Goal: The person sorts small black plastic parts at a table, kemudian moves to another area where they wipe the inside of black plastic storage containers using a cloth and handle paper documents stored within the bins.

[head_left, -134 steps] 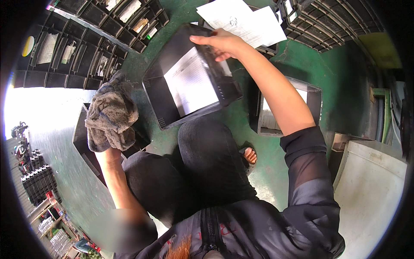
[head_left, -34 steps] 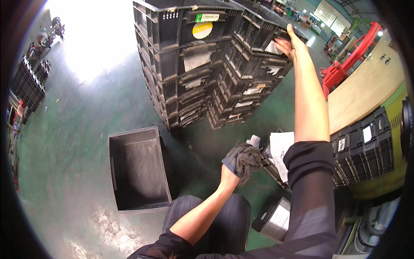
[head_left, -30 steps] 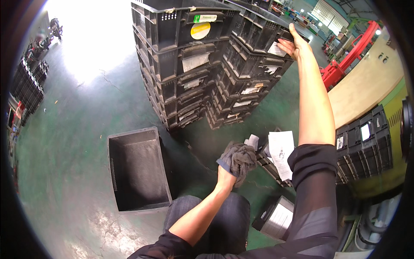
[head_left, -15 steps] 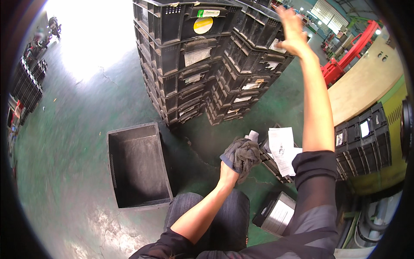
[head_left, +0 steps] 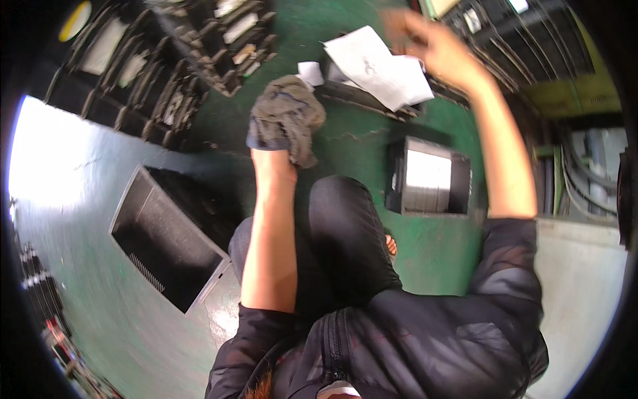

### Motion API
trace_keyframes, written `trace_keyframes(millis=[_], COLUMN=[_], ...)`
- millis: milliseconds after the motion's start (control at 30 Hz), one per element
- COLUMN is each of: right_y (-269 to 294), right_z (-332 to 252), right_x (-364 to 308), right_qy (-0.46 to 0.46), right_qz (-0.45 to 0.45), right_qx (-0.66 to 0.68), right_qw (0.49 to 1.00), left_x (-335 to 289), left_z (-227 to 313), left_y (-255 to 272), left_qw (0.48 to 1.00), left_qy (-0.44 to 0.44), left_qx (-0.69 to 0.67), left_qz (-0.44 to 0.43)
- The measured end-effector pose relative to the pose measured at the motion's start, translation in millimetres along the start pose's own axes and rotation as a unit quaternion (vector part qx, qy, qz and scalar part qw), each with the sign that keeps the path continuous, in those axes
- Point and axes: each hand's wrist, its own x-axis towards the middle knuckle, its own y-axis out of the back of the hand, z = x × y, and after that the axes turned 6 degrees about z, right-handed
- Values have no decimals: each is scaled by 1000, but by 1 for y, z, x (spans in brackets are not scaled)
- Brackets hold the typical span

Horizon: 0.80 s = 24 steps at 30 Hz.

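Note:
At the end of my left arm a bunched grey rag (head_left: 292, 110) covers my left hand (head_left: 271, 143), with a dark blue band at the wrist. The fingers are hidden under the cloth, which they appear to grip. My right hand (head_left: 435, 50) is raised at the upper right, beside loose white papers (head_left: 372, 66) on a dark crate (head_left: 359, 98). Its fingers look stretched out but blurred, with nothing seen in them. Whether it touches the papers I cannot tell. On the floor to my left lies a black plastic crate (head_left: 153, 226) with nothing in it.
Stacked black crates (head_left: 133, 60) stand at the upper left. A small black box (head_left: 458, 183) with a white sheet is on the green floor right of my knees. More black crates (head_left: 525, 40) are at the upper right, above a pale surface (head_left: 578, 286).
The view has swung down and toward the right. My right hand has left the tall crate stack and is now by the papers. The rag stays on my left hand.

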Motion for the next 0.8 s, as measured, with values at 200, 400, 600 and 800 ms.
trace_keyframes(millis=[200,400,600,800], right_y=[-196,-242,-271,-281], right_z=[179,124,193,199], right_x=[-333,-284,-350,-348], right_qy=[-652,-522,-757,-800], right_qz=[7,6,-13,55], right_qx=[178,559,-67,-69], right_qw=[737,644,650,593], left_x=[-17,-20,-16,-9], left_z=[-32,-53,-72,-91], left_y=[-50,-51,-53,-48], left_qw=[996,993,986,976], left_qy=[-6,5,-10,-14], left_qx=[70,119,162,210], left_qz=[-60,-1,-39,-51])
